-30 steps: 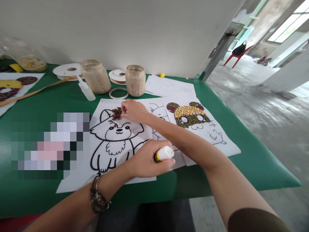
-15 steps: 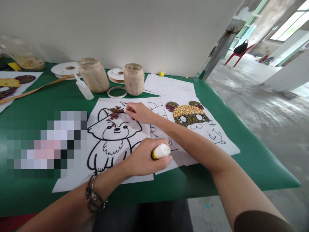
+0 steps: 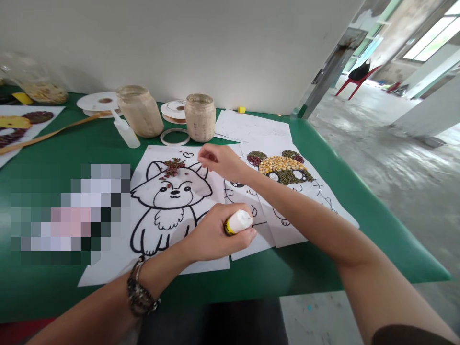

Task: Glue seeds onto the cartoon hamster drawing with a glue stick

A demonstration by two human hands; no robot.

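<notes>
My left hand, with bracelets at its wrist, is wrapped around a white glue bottle with a yellow and black label, over the lower right of a drawing. The drawing sheet carries a black outline of a fox-like animal. A small heap of red and green beans lies on its forehead, with a few loose beans beside it. My right hand hovers at the animal's right ear, fingers curled together; whatever is between them is hidden.
Right of the fox sheet, a bear drawing is partly covered with corn kernels and beans. Behind stand two jars, a tape roll, ribbon spools and a dropper bottle. A blurred patch covers something at left.
My right hand has moved right and slightly up, away from the bean heap, uncovering the small heart and the ear. My left hand holds the glue bottle almost where it was.
</notes>
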